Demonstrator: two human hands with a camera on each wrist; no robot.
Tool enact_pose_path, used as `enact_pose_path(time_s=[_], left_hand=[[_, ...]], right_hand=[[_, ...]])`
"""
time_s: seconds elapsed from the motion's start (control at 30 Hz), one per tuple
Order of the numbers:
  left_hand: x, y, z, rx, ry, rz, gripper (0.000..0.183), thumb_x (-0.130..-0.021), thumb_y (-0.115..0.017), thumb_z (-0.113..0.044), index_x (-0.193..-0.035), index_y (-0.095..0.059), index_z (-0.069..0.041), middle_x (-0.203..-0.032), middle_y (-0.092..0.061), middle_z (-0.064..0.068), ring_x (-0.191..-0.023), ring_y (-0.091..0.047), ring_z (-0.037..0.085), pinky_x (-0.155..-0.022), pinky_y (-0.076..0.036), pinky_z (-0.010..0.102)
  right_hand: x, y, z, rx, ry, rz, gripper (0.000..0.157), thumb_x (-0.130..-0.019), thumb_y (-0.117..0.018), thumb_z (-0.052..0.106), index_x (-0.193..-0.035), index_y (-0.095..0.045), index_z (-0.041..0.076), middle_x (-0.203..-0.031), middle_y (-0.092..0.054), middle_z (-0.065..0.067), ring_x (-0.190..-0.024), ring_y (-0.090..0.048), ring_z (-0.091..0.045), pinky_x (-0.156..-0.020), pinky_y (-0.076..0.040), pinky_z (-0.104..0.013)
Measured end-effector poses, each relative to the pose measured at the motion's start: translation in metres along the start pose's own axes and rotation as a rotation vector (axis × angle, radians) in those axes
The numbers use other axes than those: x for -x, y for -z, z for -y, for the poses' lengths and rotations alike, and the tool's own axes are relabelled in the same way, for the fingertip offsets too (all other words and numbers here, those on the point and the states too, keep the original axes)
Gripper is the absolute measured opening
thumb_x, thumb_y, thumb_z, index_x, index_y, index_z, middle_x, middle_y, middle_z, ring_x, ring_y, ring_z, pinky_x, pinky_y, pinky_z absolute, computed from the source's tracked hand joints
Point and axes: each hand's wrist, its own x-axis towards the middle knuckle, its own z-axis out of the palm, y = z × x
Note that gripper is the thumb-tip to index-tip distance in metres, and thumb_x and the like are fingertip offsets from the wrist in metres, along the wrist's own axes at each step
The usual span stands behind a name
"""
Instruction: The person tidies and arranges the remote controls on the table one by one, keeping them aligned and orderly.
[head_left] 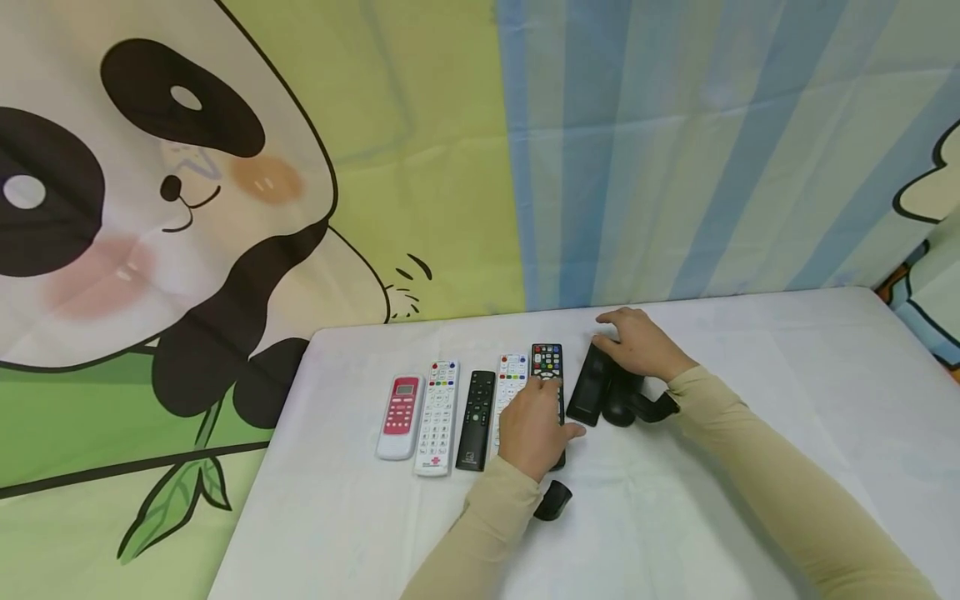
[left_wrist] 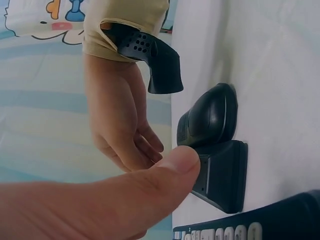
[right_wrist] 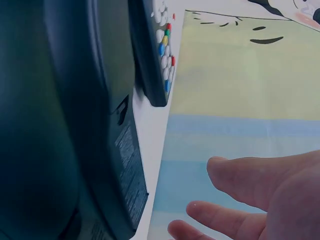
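Observation:
My left hand [head_left: 531, 425] lies over a black remote control [head_left: 546, 354] with coloured and white buttons, its thumb [left_wrist: 165, 175] stretched out to the right, apart from the remote. My right hand [head_left: 641, 343] is at the far end of a black remote control [head_left: 588, 387] lying face down, with a label on its back [right_wrist: 132, 170]. In the right wrist view, this hand's thumb and fingers are spread with nothing between them. Beside that remote sits a rounded black device [left_wrist: 212, 115], partly hidden under the right wrist in the head view.
Left of my left hand several remotes lie in a row: a white one with a red face [head_left: 400, 417], a white one [head_left: 437, 421], a slim black one [head_left: 476, 421] and another white one [head_left: 510, 379], partly covered. The white table [head_left: 787, 400] meets a printed cloth [head_left: 660, 150] behind.

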Motion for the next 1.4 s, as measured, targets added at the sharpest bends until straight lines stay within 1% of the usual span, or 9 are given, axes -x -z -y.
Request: enact_pose_path(time_s=[0.07,0.2,0.33,0.57,0.8,1.03,1.4], left_hand=[[-0.002,-0.002,0.000,-0.004,-0.006,0.014,0.070,-0.067,-0.095,-0.037,-0.125,-0.070,-0.007,-0.110,-0.067,0.010,-0.088,-0.067,0.021,-0.067,-0.055,0.032],[-0.006,-0.007,0.000,-0.034,-0.042,0.041,0.068,-0.068,-0.094,-0.038,-0.125,-0.070,-0.008,-0.115,-0.067,0.009,-0.100,-0.067,0.021,-0.076,-0.056,0.033],[-0.011,-0.011,-0.001,-0.041,-0.055,0.067,0.068,-0.069,-0.094,-0.037,-0.127,-0.069,-0.009,-0.117,-0.067,0.010,-0.104,-0.065,0.021,-0.078,-0.056,0.032],[-0.017,-0.017,-0.003,-0.064,-0.056,0.089,0.069,-0.070,-0.094,-0.036,-0.128,-0.069,-0.009,-0.119,-0.066,0.008,-0.104,-0.065,0.019,-0.079,-0.056,0.031],[-0.021,-0.022,-0.006,-0.094,-0.092,0.119,0.068,-0.069,-0.094,-0.036,-0.127,-0.070,-0.010,-0.114,-0.066,0.006,-0.096,-0.062,0.017,-0.079,-0.054,0.029],[-0.025,-0.026,-0.007,-0.112,-0.106,0.155,0.071,-0.071,-0.093,-0.036,-0.131,-0.067,-0.010,-0.115,-0.065,0.006,-0.098,-0.060,0.016,-0.085,-0.052,0.028],[-0.027,-0.032,-0.007,-0.163,-0.129,0.151,0.069,-0.069,-0.094,-0.037,-0.127,-0.069,-0.009,-0.110,-0.065,0.007,-0.095,-0.060,0.017,-0.082,-0.053,0.028]], right_hand=[[0.000,-0.001,-0.002,0.007,-0.004,0.003,0.049,-0.103,-0.056,0.025,-0.139,-0.053,-0.008,-0.140,-0.051,-0.031,-0.133,-0.040,-0.051,-0.110,-0.032,-0.062],[-0.001,-0.003,-0.004,0.018,-0.011,0.010,0.050,-0.102,-0.057,0.025,-0.138,-0.053,-0.009,-0.139,-0.052,-0.032,-0.132,-0.041,-0.051,-0.108,-0.033,-0.062],[-0.001,-0.004,-0.004,0.027,-0.015,0.022,0.050,-0.102,-0.058,0.025,-0.139,-0.053,-0.009,-0.139,-0.051,-0.032,-0.131,-0.041,-0.052,-0.108,-0.034,-0.062],[-0.003,-0.007,-0.008,0.042,-0.018,0.040,0.050,-0.102,-0.058,0.025,-0.138,-0.053,-0.009,-0.138,-0.052,-0.033,-0.130,-0.043,-0.051,-0.107,-0.035,-0.062],[-0.006,-0.009,-0.008,0.063,-0.026,0.055,0.049,-0.103,-0.057,0.024,-0.139,-0.052,-0.009,-0.137,-0.052,-0.032,-0.130,-0.043,-0.052,-0.107,-0.035,-0.062],[-0.007,-0.011,-0.005,0.077,-0.009,0.051,0.048,-0.102,-0.058,0.022,-0.137,-0.053,-0.011,-0.133,-0.055,-0.033,-0.126,-0.046,-0.052,-0.106,-0.037,-0.061],[-0.013,-0.016,-0.006,0.093,0.013,0.057,0.047,-0.101,-0.058,0.021,-0.134,-0.055,-0.012,-0.129,-0.058,-0.033,-0.123,-0.051,-0.050,-0.105,-0.039,-0.059]])
